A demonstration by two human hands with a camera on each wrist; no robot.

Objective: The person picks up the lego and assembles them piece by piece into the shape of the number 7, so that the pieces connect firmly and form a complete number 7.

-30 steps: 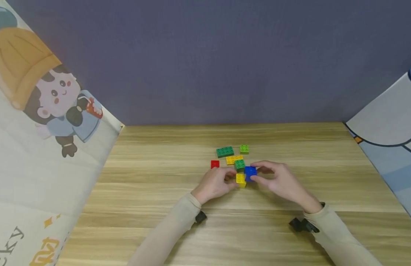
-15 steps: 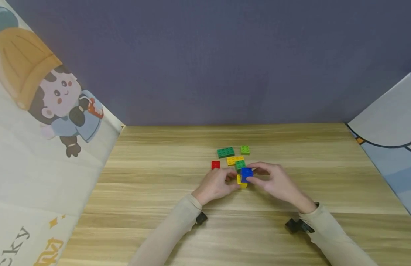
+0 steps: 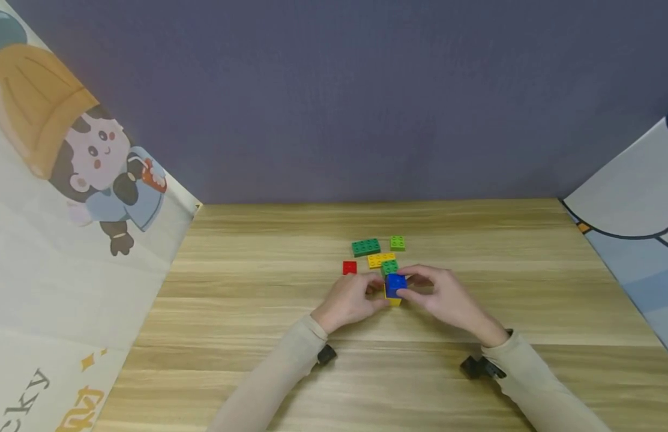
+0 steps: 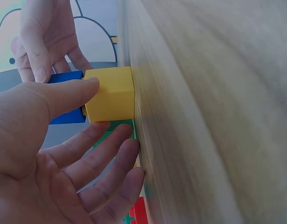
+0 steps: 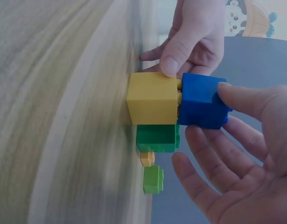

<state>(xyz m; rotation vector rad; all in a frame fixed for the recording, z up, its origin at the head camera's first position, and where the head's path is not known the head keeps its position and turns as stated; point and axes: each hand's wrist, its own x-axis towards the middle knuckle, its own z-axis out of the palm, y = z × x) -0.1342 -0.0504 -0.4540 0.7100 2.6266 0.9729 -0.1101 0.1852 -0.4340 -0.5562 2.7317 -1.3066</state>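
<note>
My right hand (image 3: 447, 297) pinches a blue toy brick (image 5: 204, 100) between thumb and fingers, right over the studs of a yellow brick (image 5: 153, 98). A narrow gap with the yellow studs shows between the two in the right wrist view. The yellow brick stands on the table, and my left hand (image 3: 349, 300) holds it with thumb on one side and fingertips on the other. Just behind it is a green brick (image 3: 389, 266), partly covered by the blue one in the head view.
Beyond the hands lie a long yellow brick (image 3: 381, 260), a long dark green brick (image 3: 365, 247) and a light green brick (image 3: 397, 243). A red brick (image 3: 349, 267) sits just behind the left hand. All rest on the wooden table (image 3: 258, 252), with a dark panel (image 3: 366, 108) at its back.
My right hand has carried the blue brick leftward from beside the yellow brick to directly above it. The left hand and the other bricks have stayed in place.
</note>
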